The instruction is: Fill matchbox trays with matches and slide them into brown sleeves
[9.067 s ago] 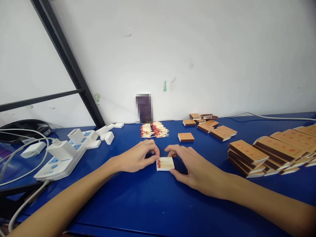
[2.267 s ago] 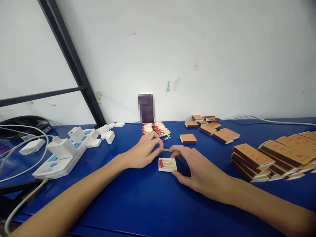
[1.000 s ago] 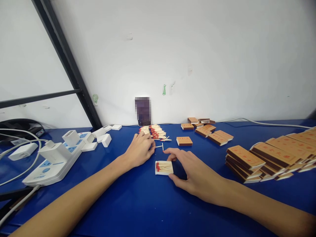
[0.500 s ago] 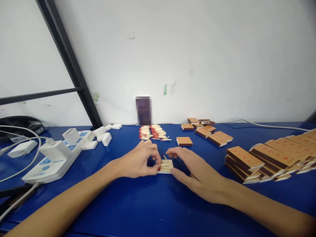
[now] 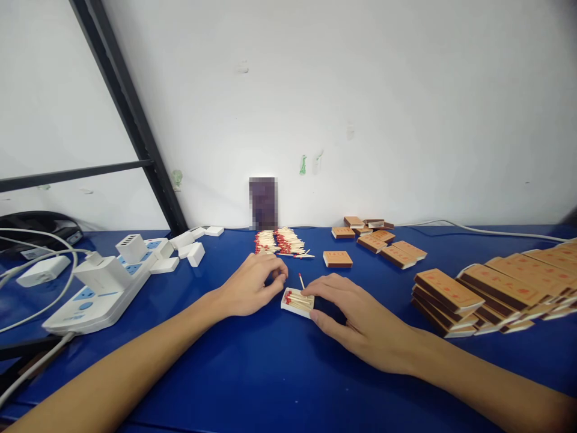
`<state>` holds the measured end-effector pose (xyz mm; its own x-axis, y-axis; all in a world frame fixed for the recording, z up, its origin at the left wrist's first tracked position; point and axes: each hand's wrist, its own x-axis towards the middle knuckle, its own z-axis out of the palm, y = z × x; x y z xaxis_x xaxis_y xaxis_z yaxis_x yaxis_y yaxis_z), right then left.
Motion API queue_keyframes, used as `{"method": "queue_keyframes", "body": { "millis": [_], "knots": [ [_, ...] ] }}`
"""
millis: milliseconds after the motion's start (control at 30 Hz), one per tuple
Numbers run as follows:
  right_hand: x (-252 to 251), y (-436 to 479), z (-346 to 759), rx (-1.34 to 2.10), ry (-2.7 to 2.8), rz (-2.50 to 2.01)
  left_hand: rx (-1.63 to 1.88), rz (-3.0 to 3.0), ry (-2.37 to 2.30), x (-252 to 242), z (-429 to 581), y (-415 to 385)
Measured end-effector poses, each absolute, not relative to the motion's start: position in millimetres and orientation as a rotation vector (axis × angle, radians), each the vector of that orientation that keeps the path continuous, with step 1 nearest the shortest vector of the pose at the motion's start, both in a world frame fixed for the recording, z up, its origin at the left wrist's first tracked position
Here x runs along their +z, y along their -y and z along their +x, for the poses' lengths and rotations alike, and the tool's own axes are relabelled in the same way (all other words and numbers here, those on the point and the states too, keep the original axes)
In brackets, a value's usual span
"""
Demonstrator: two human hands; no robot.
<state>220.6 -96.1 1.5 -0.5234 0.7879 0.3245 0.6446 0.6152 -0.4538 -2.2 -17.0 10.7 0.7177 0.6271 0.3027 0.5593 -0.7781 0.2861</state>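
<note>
A small white matchbox tray point(image 5: 297, 309) lies on the blue table between my hands, holding several red-headed matches point(image 5: 295, 299). My right hand point(image 5: 356, 322) has its right end, thumb at the near side and index finger over the matches. One match point(image 5: 301, 280) sticks up beside the tray's far edge, close to that index fingertip. Left of the tray, my left hand point(image 5: 256, 285) is loosely curled, apart from it, with nothing seen in the fingers. Behind it lie two heaps of red-headed matches point(image 5: 288, 242).
Closed matchboxes are stacked at the right point(image 5: 448, 290); more boxes lie scattered point(image 5: 338, 259) at the back. A white power strip point(image 5: 101, 304) with chargers and cables takes up the left. A pixelated dark panel point(image 5: 263, 203) leans on the wall.
My left hand has drawn back from the tray, up and left, uncovering the match heads. The tray has turned slightly, and my right hand's fingers now rest on its right end.
</note>
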Motion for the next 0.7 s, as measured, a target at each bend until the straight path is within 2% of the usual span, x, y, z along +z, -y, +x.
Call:
{"method": "queue_keyframes", "body": {
  "millis": [333, 700],
  "knots": [
    [-1.2, 96.0, 220.0, 0.368, 2.334, -1.113, 0.612, 2.88, -1.304, -0.5, -6.6, -5.6],
    [2.0, 98.4, 218.6, 0.428, 2.335, -1.174, 0.425, 2.96, -1.356, -2.7, -2.6, -9.4]
  ]
}}
